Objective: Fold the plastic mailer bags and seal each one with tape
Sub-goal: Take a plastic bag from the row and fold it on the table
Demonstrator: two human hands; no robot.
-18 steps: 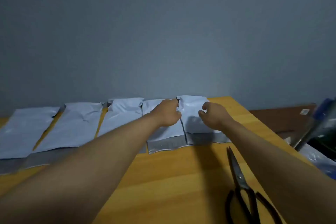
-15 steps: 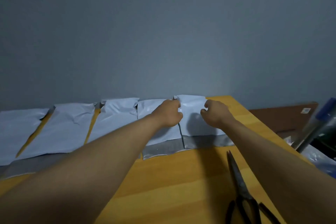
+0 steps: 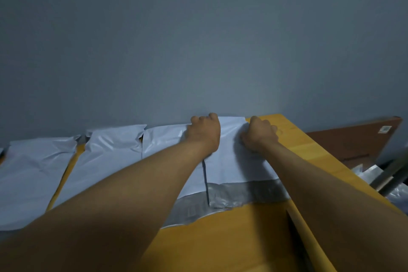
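At far edge | both hands moved up mailer | fingers clenched, grasp unclear

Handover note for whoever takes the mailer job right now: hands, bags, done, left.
Left hand: fingers curled, on the far end of the rightmost mailer bag; whether it has a grip cannot be told.
Right hand: the same, at the bag's right edge.
Bags: a row of mailer bags lies flat along the wall on the wooden table, grey flaps toward the person.
Done: bags laid out.
Left: no tape in view; folding and sealing remain.
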